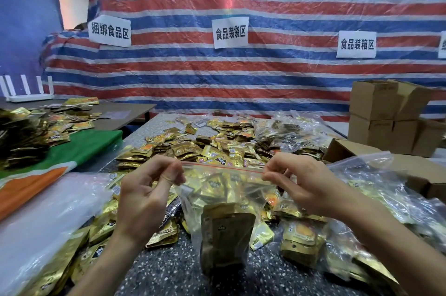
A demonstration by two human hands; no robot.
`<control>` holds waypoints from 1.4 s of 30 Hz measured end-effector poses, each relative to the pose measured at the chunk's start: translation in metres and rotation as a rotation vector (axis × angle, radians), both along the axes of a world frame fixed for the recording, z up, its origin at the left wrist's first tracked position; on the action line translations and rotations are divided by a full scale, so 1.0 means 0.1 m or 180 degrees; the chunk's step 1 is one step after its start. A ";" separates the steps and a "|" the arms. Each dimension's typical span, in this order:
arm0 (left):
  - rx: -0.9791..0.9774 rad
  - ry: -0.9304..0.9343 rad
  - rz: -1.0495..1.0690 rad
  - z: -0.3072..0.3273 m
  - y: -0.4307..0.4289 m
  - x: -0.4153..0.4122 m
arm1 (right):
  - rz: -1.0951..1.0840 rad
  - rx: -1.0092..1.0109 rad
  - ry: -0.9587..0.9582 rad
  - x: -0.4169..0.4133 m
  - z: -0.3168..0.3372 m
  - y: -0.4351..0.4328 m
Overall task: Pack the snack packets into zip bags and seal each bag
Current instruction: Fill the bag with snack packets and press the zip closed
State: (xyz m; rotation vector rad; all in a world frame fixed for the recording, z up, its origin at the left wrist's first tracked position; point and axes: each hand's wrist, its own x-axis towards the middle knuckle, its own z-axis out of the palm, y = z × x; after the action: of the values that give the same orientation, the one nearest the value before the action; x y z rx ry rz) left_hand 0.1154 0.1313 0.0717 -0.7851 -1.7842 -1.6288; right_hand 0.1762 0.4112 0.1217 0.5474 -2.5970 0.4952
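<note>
Zip bag — clear plastic with a red line along the zip strip, held upright at centre of view above the speckled table. It holds gold snack packets; one brown packet stands tall in its lower half.

Left hand — at 9 o'clock from the bag, fingers pressed together on the left end of the zip strip, pinching it.

Right hand — at 3 o'clock from the bag, fingers pinching the right end of the same strip. The strip runs taut between the two hands; whether the zip is fully closed cannot be told.

Loose snack packets — a wide heap of gold and brown sachets on the table at 12 o'clock from the bag, with more scattered under and beside both hands.

Filled zip bags — a pile at 1 o'clock, behind the loose heap; more clear bags with packets lie at 3 o'clock, near the right forearm.

Clear plastic sheeting — at 8 o'clock, on the table's left edge.

Cardboard boxes — stacked at 2 o'clock, well apart from the bag.

Second table — at 10 o'clock, carrying another heap of packets.

Striped tarpaulin — red, white and blue, covering the wall at 12 o'clock, with white paper signs fixed to it.
</note>
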 end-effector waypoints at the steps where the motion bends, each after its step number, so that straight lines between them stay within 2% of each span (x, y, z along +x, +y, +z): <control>1: 0.0003 0.0004 -0.0008 -0.01 0.00 -0.01 | 0.0008 -0.0044 0.0011 0.01 -0.01 0.01; 17: -0.0056 0.0027 -0.0001 -0.06 -0.01 -0.02 | 0.0158 -0.0213 0.0870 0.02 -0.14 0.14; 25: -0.0085 0.0066 -0.0042 0.00 0.06 -0.01 | 0.0246 0.0141 0.1092 0.06 -0.04 0.24; 28: -0.0012 0.0062 -0.0138 0.01 0.13 -0.03 | 0.0196 -0.0495 0.1087 0.09 -0.04 0.24; 30: 0.0065 -0.0012 -0.0291 -0.03 0.22 -0.04 | 0.0026 -0.1458 0.0863 0.12 -0.16 0.14; 32: 0.0161 -0.0210 -0.0398 -0.12 0.30 -0.03 | -0.0126 -0.2422 0.0381 0.15 -0.37 0.02; 34: 0.0256 -0.0467 -0.0363 -0.21 0.34 -0.05 | -0.0081 -0.2875 -0.0312 0.19 -0.61 0.00; 36: 0.0337 -0.0632 -0.0352 -0.26 0.33 -0.07 | 0.0010 -0.2773 -0.1101 0.22 -0.82 -0.01; 38: 0.0384 -0.0653 -0.0433 -0.25 0.33 -0.07 | -0.0045 -0.2366 -0.1587 0.22 -1.00 -0.01; 40: 0.0381 -0.0590 -0.0510 -0.22 0.37 -0.05 | -0.0122 -0.1997 -0.1692 0.19 -1.11 -0.05; 42: 0.0401 -0.0567 -0.0567 -0.17 0.43 -0.01 | -0.0172 -0.1906 -0.1645 0.17 -1.14 -0.10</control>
State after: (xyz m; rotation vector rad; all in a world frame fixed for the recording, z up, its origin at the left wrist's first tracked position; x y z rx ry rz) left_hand 0.1143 0.1746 0.0546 -0.7806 -1.7514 -1.9619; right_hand 0.1933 0.4016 0.0078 0.1509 -2.6972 1.4901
